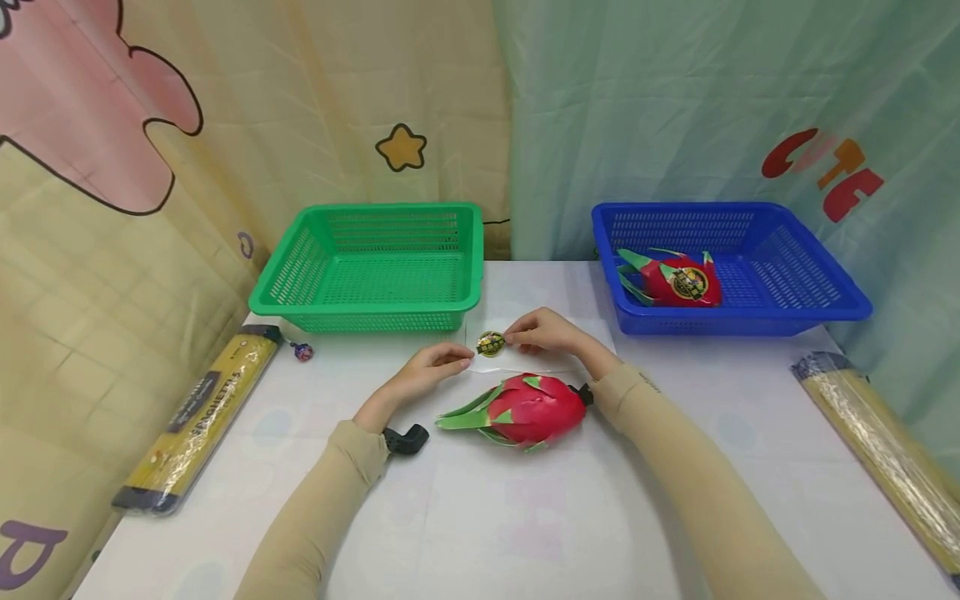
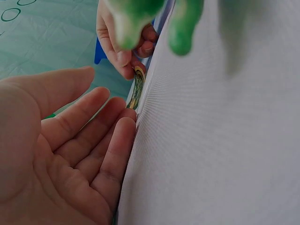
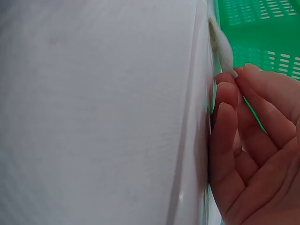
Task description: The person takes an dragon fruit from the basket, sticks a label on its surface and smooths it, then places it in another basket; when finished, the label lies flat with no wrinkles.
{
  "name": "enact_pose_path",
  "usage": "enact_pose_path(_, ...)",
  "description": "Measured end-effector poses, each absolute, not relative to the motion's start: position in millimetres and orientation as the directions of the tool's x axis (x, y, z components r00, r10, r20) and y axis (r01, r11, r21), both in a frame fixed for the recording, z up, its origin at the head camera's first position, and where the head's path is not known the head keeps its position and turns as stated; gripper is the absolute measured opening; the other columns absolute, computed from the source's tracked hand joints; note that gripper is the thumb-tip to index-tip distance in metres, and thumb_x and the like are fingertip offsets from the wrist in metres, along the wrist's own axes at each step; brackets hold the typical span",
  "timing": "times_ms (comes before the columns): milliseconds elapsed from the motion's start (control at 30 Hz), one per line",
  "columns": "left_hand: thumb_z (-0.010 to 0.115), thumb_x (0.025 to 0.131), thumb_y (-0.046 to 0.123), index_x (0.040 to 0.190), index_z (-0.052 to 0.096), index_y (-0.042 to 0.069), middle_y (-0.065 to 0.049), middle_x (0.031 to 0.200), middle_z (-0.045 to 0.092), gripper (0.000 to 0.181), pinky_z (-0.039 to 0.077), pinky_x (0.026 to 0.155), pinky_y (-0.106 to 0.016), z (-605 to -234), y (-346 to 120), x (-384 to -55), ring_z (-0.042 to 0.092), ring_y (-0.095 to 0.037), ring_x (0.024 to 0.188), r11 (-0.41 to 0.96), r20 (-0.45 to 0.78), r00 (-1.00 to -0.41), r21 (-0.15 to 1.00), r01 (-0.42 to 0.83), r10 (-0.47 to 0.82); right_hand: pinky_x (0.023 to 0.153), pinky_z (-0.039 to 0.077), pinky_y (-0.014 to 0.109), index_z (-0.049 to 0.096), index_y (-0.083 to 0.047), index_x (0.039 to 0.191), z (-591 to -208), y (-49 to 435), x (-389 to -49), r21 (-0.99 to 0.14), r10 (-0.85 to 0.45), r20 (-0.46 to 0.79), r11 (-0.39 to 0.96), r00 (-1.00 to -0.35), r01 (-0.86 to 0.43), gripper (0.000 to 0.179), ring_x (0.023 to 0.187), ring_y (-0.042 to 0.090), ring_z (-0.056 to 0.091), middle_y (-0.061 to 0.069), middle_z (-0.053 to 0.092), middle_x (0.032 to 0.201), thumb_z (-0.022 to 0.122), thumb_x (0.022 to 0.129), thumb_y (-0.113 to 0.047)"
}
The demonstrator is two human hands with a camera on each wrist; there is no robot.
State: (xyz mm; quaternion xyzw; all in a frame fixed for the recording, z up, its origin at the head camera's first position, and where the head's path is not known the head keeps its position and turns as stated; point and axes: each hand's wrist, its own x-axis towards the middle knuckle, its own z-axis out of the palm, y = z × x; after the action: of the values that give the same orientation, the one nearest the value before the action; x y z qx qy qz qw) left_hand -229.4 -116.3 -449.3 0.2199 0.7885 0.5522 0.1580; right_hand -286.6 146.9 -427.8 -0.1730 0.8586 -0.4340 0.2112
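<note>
Between thumb and fingers my right hand (image 1: pixel 542 331) pinches the edge of a small black-and-gold oval sticker (image 1: pixel 491 343). In the right wrist view the sticker's pale back (image 3: pixel 224 49) curves up from the fingertips. My left hand (image 1: pixel 429 368) lies just left of the sticker, its fingers loosely extended with nothing in them. The left wrist view shows this palm (image 2: pixel 70 159) with the fingertips close to the sticker (image 2: pixel 136 89). Under the sticker lies a thin glossy sheet (image 1: pixel 525 363). A red dragon fruit (image 1: pixel 542 408) with green leaf tips lies nearer me, between the forearms.
A green basket (image 1: pixel 367 322) stands at back left. The blue basket (image 1: pixel 735 323) at back right holds another dragon fruit (image 1: pixel 678 282) bearing a similar sticker. Spaghetti packs lie along the left (image 1: pixel 198 421) and right (image 1: pixel 877 442) edges; a small wrapped lollipop (image 1: pixel 302 352) lies near the left pack.
</note>
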Motion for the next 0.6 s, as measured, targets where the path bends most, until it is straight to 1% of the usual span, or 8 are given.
enact_pose_path(100,0.058,0.094,0.019,0.12,0.059,0.0,-0.012,0.121,0.059,0.032,0.043,0.096,-0.035,-448.8,-116.0,-228.8,0.054,-0.024,0.115,0.306,-0.017,-0.858,0.938,0.165,0.513,0.059,0.047,0.024,0.07,-0.002,0.108,-426.0,147.4,-285.4,-0.802,-0.482,-0.21,0.582,-0.851,-0.131,0.029,0.062,0.013,0.055,0.001,0.065,0.074,0.066,0.088,-0.023)
enact_pose_path(200,0.058,0.094,0.02,0.12,0.059,0.001,-0.011,0.121,0.059,0.032,0.043,0.096,-0.035,-448.3,-115.8,-228.0,0.054,-0.023,0.114,0.315,-0.02,-0.862,0.935,0.163,0.507,0.058,0.044,0.024,0.07,-0.005,0.11,-423.6,151.0,-282.8,-0.797,-0.468,-0.193,0.587,-0.862,-0.14,0.031,0.064,0.014,0.053,0.002,0.064,0.076,0.066,0.088,-0.027)
enact_pose_path(267,0.058,0.094,0.019,0.12,0.059,0.0,-0.012,0.12,0.059,0.032,0.043,0.096,-0.035,-447.5,-115.6,-227.3,0.054,-0.023,0.114,0.314,-0.017,-0.862,0.935,0.166,0.506,0.062,0.046,0.026,0.071,-0.007,0.11,-420.1,155.5,-278.6,-0.807,-0.436,-0.164,0.575,-0.885,-0.134,0.033,0.069,0.015,0.056,0.003,0.067,0.082,0.067,0.087,-0.031)
enact_pose_path(333,0.057,0.095,0.019,0.12,0.058,-0.001,-0.013,0.121,0.059,0.032,0.044,0.095,-0.034,-446.3,-115.1,-226.5,0.055,-0.024,0.113,0.306,-0.019,-0.864,0.939,0.158,0.503,0.068,0.05,0.03,0.072,-0.009,0.107,-415.5,161.5,-271.6,-0.83,-0.382,-0.119,0.545,-0.916,-0.119,0.033,0.075,0.017,0.059,0.004,0.069,0.089,0.069,0.085,-0.034)
enact_pose_path(400,0.057,0.095,0.02,0.121,0.058,-0.001,-0.014,0.121,0.059,0.033,0.045,0.093,-0.035,-444.2,-114.4,-225.5,0.056,-0.025,0.111,0.293,-0.02,-0.865,0.944,0.148,0.501,0.073,0.052,0.037,0.073,-0.009,0.104,-408.4,168.5,-261.1,-0.862,-0.316,-0.057,0.494,-0.947,-0.113,0.033,0.079,0.019,0.061,0.005,0.069,0.092,0.072,0.083,-0.034)
enact_pose_path(467,0.057,0.095,0.021,0.121,0.058,-0.002,-0.016,0.121,0.059,0.034,0.046,0.092,-0.036,-441.1,-113.5,-224.5,0.057,-0.026,0.11,0.283,-0.019,-0.865,0.948,0.143,0.502,0.075,0.052,0.041,0.072,-0.005,0.102,-400.8,176.3,-247.5,-0.897,-0.252,0.007,0.426,-0.968,-0.118,0.034,0.079,0.021,0.061,0.005,0.069,0.092,0.075,0.081,-0.031)
enact_pose_path(533,0.057,0.095,0.021,0.121,0.058,-0.001,-0.017,0.12,0.059,0.035,0.046,0.09,-0.036,-436.8,-112.2,-222.6,0.058,-0.028,0.106,0.288,-0.007,-0.863,0.944,0.161,0.505,0.073,0.052,0.039,0.068,-0.001,0.105,-394.6,184.3,-232.8,-0.931,-0.208,0.055,0.343,-0.977,-0.125,0.035,0.076,0.022,0.06,0.003,0.068,0.088,0.075,0.081,-0.026)
enact_pose_path(600,0.058,0.094,0.021,0.12,0.059,-0.002,-0.017,0.119,0.06,0.034,0.047,0.088,-0.037,-429.6,-109.5,-218.8,0.058,-0.028,0.106,0.3,0.031,-0.855,0.929,0.215,0.518,0.07,0.052,0.033,0.063,0.001,0.111,-389.8,191.7,-216.9,-0.958,-0.194,0.08,0.257,-0.978,-0.129,0.035,0.073,0.02,0.06,0.001,0.066,0.085,0.072,0.084,-0.019)
